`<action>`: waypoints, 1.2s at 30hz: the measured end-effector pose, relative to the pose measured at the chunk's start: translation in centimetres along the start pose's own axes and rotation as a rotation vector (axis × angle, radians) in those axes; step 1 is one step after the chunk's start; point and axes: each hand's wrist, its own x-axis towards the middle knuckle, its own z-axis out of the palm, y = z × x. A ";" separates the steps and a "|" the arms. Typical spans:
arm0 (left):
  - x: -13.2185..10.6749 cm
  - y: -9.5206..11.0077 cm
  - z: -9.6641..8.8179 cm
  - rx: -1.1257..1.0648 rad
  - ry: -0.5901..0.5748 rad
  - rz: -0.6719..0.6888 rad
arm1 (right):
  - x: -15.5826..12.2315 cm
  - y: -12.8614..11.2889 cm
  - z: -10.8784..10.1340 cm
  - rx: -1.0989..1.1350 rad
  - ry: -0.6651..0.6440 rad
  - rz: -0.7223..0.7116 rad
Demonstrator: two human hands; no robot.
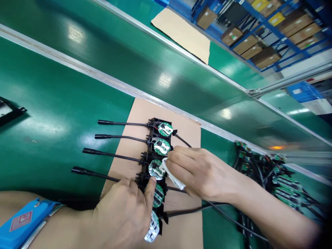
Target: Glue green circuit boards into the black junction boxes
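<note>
on cardboard [185, 138] over the surface [59, 114], the middle circuit board [154, 170] touches the left grip [126, 209], whose hold i cannot tell. the right grip [202, 173] pinches a white item [174, 179]; slipping could smear the coating [161, 168].

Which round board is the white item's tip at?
Third round board from the far end; it's the only one the white item in the right hand reaches.
</note>
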 end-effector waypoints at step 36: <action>-4.0 3.3 2.0 -0.054 0.155 -0.049 | 0.6 -4.7 2.2 0.013 0.125 -0.097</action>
